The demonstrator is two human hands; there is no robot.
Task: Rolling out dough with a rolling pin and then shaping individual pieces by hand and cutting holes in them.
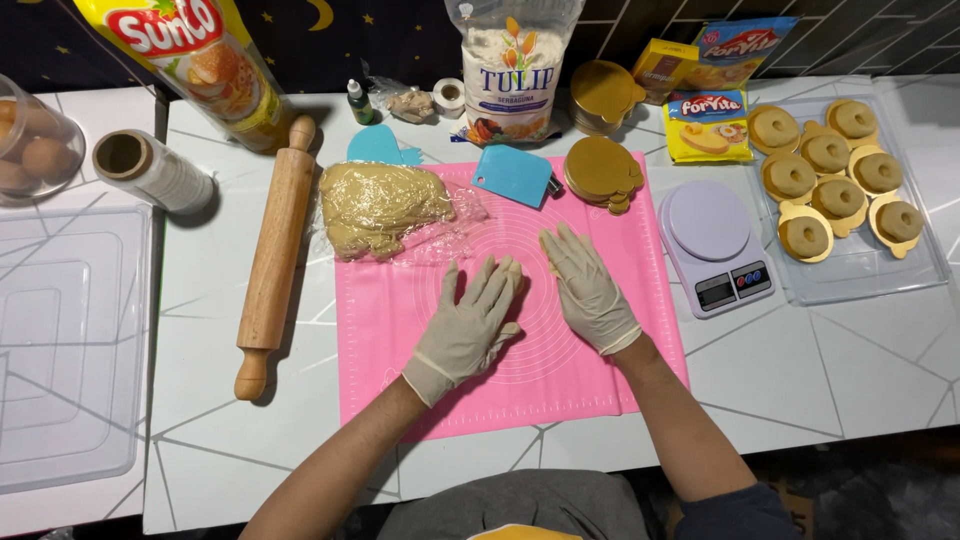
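Both my hands, in thin cream-coloured gloves, lie palm down on the pink silicone baking mat [600, 385] with its printed rings, which is spread flat on the white table [850, 370] directly before me. My left hand [470, 325] rests with fingers spread and extended near the mat's centre; my right hand [588, 288] lies just beside it, fingers straight and together. Neither hand grasps anything that I can see; whether a piece of dough sits beneath either palm cannot be determined. The mat's surface appears smooth and unmarked around my hands. At the mat's upper left corner sits a lump of pale yellow dough on crumpled clear plastic wrap [385, 208], rough-surfaced and irregular. A light blue plastic scraper [512, 174] and a stack of round gold cardboard discs [602, 172] rest on the mat's upper edge. A wooden rolling pin [272, 262] lies left of the mat, apart from it. To the right stands a lilac digital kitchen scale [712, 245], and beyond it a clear tray [870, 265] holding ring-shaped dough pieces on gold discs.
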